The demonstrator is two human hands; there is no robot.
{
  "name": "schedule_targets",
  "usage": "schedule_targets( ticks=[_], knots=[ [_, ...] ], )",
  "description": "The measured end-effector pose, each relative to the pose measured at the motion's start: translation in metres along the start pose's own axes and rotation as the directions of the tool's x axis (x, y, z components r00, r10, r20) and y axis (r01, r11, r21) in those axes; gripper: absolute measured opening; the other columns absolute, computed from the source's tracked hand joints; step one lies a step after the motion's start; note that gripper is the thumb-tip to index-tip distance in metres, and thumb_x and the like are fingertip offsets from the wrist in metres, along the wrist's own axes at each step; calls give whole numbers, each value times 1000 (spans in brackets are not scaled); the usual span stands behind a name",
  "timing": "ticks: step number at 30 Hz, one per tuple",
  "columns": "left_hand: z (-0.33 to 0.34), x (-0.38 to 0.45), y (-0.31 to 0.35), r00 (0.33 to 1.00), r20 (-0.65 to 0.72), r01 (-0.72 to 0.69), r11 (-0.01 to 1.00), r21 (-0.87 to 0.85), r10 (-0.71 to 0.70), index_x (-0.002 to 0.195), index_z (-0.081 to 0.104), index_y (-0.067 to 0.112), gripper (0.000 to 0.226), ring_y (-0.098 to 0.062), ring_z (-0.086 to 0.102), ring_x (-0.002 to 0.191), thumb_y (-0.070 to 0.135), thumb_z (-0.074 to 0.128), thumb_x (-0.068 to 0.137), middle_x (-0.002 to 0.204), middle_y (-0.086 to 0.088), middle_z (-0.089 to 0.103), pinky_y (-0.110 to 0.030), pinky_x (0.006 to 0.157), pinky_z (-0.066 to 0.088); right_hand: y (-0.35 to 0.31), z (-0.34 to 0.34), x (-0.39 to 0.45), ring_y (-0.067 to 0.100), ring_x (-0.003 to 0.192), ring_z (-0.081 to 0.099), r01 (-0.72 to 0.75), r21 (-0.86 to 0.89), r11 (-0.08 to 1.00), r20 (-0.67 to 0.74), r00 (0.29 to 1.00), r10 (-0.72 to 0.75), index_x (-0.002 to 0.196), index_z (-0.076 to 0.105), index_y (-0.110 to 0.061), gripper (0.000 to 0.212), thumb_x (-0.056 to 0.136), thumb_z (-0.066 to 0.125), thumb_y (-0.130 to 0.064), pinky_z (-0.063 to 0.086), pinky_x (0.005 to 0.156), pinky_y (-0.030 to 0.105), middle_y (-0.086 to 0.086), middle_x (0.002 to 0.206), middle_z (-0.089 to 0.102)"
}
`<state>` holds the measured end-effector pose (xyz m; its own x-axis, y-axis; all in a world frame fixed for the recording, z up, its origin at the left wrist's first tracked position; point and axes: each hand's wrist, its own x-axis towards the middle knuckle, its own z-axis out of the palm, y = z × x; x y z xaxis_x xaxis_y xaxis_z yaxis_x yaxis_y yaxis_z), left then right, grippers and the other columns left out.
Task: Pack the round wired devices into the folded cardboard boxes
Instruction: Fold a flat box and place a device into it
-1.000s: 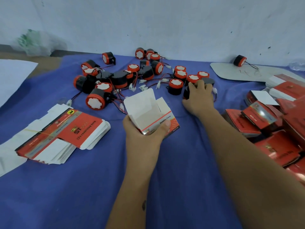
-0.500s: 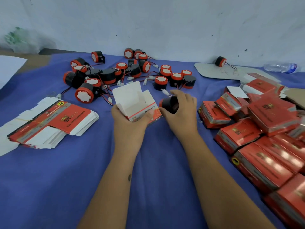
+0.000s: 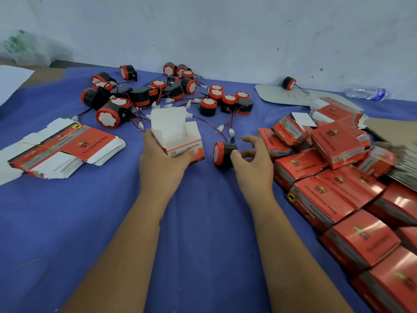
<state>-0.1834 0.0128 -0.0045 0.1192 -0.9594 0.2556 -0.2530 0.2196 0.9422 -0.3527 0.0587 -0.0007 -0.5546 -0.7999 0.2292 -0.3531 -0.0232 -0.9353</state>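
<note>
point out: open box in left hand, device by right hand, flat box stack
open white and red cardboard box (image 3: 180, 141), head view, front wall
round black and red wired device (image 3: 222, 154), head view, black side
stack of flat unfolded cardboard boxes (image 3: 90, 143), head view, top red panel
</note>
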Motion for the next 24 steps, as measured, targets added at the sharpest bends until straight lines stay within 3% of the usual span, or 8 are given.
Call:
schedule_targets(
  ticks=[2, 5, 7, 9, 12, 15, 20, 24],
  knots=[
    [1, 0, 0, 1000, 10, -4, 1000, 4, 4, 117, 35, 34, 72, -13, 61, 107, 35, 87, 68, 111, 18, 57, -43, 91, 53, -2, 0, -1, 6, 77, 58, 31, -55, 998, 53, 998, -28, 122, 56, -41, 38, 88, 57, -24, 48, 67, 24, -7, 99, 57],
    [3, -2, 2, 999, 35, -17, 1000, -8, 17, 116, 36, 35, 77, -7, 61, 104, 45, 85, 58, 113, 19, 58, -39, 88, 54, -7, 4, -3, 21, 87, 63, 72, -75, 995, 139, 988, -61, 116, 63, -38, 34, 89, 55, -17, 54, 85, 38, -4, 111, 49],
    [4, -4, 4, 998, 61, -19, 1000, -1, 19, 116, 36, 35, 78, -6, 62, 103, 54, 79, 53, 114, 18, 59, -35, 83, 54, -9, 7, -5, 14, 91, 61, 112, -47, 993, 144, 984, -104, 105, 63, -33, 25, 87, 62, -17, 53, 87, 29, -3, 117, 44],
    [4, -5, 5, 997, 77, -17, 1000, 2, 17, 117, 35, 35, 82, -3, 61, 103, 58, 78, 50, 114, 20, 59, -33, 81, 54, -9, 10, -5, -3, 92, 53, 191, -105, 976, 132, 975, -177, 100, 56, -28, 25, 82, 72, -21, 44, 80, 5, -3, 119, 43],
    [4, -4, 5, 996, 92, 1, 1000, 2, -1, 121, 35, 36, 85, -6, 61, 107, 52, 80, 51, 118, 19, 58, -40, 88, 54, -4, 14, -4, 4, 84, 46, 221, -183, 958, 142, 970, -197, 101, 43, -24, 41, 77, 75, -19, 38, 65, 3, -2, 109, 42],
    [4, -4, 7, 994, 111, 9, 996, 92, -20, 127, 34, 39, 90, -18, 58, 115, 56, 77, 50, 124, 13, 59, -47, 94, 51, -2, 13, -1, 9, 81, 51, 110, -47, 993, 27, 994, -109, 115, 35, -28, 59, 74, 76, -15, 40, 57, 8, -2, 107, 44],
    [4, -6, 11, 991, 125, 5, 971, 237, -35, 132, 33, 35, 90, -24, 55, 114, 60, 69, 54, 114, 18, 53, -49, 97, 46, -6, 11, 0, 8, 94, 59, 49, 367, 929, -133, 991, 0, 146, 13, -41, 103, 72, 75, -6, 46, 64, 6, 2, 111, 52],
    [6, -8, 11, 989, 147, -24, 958, 286, -19, 130, 36, 31, 85, -25, 57, 110, 60, 79, 63, 107, 16, 53, -51, 96, 46, -15, 14, -4, 3, 105, 57, 137, 347, 928, -155, 984, -87, 126, 48, -33, 68, 72, 79, -6, 48, 79, 12, -1, 122, 52]
  ],
)
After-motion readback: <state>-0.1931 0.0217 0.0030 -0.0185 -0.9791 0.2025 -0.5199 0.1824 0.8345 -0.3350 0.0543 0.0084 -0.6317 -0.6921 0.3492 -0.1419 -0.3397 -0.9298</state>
